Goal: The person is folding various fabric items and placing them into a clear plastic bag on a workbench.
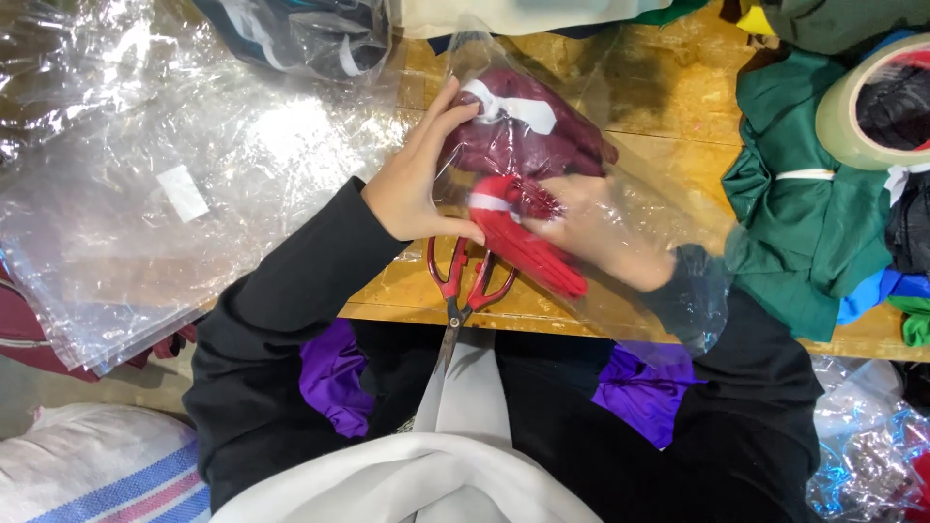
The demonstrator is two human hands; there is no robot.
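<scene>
My left hand (418, 174) grips the outside of a clear plastic bag (620, 208) at its left edge. My right hand (601, 232) is pushed inside the bag up to the wrist. It holds a bright red folded cloth bundle (523, 242) with a white band. Deeper in the bag lies a dark maroon cloth bundle (528, 131), also tied with a white band. Red-handled scissors (465, 286) lie on the wooden table (668, 107) under the bag, blades pointing over the front edge.
A stack of clear plastic bags (174, 184) covers the left of the table. Green cloth (804, 223), blue and black fabric and a tape roll (867, 107) sit at the right. A woven white sack (97, 465) lies at lower left.
</scene>
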